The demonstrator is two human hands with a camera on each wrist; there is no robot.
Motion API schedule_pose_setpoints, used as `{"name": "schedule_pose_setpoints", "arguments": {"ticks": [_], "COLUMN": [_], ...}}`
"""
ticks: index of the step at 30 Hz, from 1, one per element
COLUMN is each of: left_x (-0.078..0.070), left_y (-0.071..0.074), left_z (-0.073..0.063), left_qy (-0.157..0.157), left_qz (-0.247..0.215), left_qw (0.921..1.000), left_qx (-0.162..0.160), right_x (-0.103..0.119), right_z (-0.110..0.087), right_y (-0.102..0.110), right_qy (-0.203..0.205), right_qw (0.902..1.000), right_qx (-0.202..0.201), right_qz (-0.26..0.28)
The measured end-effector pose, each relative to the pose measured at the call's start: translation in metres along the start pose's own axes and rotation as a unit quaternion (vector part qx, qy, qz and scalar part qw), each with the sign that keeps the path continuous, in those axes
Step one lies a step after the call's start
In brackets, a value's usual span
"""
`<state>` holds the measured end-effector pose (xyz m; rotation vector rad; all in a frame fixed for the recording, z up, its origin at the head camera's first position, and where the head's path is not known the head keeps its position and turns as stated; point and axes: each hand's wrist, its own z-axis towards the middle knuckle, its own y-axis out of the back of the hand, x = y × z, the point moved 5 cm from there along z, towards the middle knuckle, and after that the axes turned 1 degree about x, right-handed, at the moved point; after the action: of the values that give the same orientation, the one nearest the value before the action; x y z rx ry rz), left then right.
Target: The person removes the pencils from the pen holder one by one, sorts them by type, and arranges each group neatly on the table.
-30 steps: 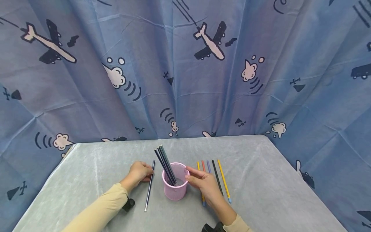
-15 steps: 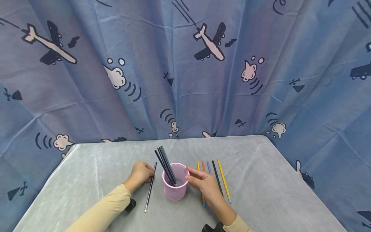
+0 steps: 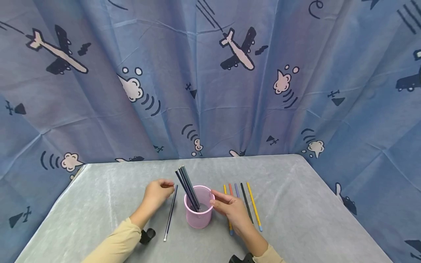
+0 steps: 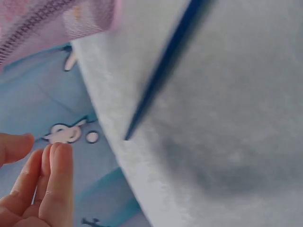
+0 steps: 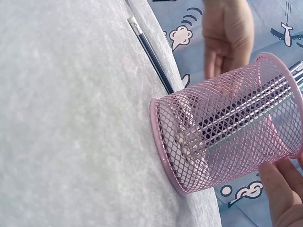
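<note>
A pink mesh pencil cup [image 3: 198, 220] stands upright mid-table, holding several dark pencils [image 3: 186, 184] that lean left. My right hand [image 3: 236, 212] holds the cup by its right side near the rim, thumb in front; its fingertips also meet the mesh in the right wrist view. Left of the cup lies one dark pencil [image 3: 170, 215], its white eraser end toward me. Just above that pencil's far end hovers my left hand [image 3: 156, 194], with nothing in it. In the left wrist view the fingers [image 4: 57, 175] are nearly straight and the thumb is apart from them, away from the dark blue pencil [image 4: 163, 68].
Right of the cup lie several coloured pencils: a yellow one [image 3: 254, 206] outermost, then a black one [image 3: 246, 202], a purple one, a red one and another yellow one, partly behind my right hand. A printed blue curtain [image 3: 210, 91] hangs behind the grey-covered table [image 3: 306, 219].
My left hand touched the dark pencil, shifted its far end slightly right, then let go and rose a little off it. The right hand and cup have stayed put.
</note>
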<state>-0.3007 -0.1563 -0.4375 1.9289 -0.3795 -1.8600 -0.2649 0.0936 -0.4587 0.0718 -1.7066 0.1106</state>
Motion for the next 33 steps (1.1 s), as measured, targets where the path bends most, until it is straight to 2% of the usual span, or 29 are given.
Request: {"name": "schedule_pose_setpoints", "arguments": {"ticks": [7,12,20,33], "left_x": [-0.022,-0.031,-0.039,-0.04], "left_y": [0.01,0.01,0.007,-0.001], "left_z": [-0.012,-0.02,-0.032,-0.038], "left_qy": [-0.018,-0.022,-0.04,-0.026], "left_qz": [-0.048,-0.092,-0.117,-0.154], "left_qw": [0.9985,0.9954,0.9922,0.9878], "left_qx": [-0.019,-0.014,-0.011,0.002], "right_x": [-0.001,-0.001,-0.001,-0.003], "right_z": [0.0,0.0,0.0,0.002], "right_y": [0.001,0.002,0.0,0.001], "right_qy": [0.002,-0.001,0.002,0.002], "right_qw": [1.0,1.0,1.0,1.0], "right_qx": [-0.001,-0.001,0.008,0.003], "right_qz": [-0.004,0.004,0.002,0.001]}}
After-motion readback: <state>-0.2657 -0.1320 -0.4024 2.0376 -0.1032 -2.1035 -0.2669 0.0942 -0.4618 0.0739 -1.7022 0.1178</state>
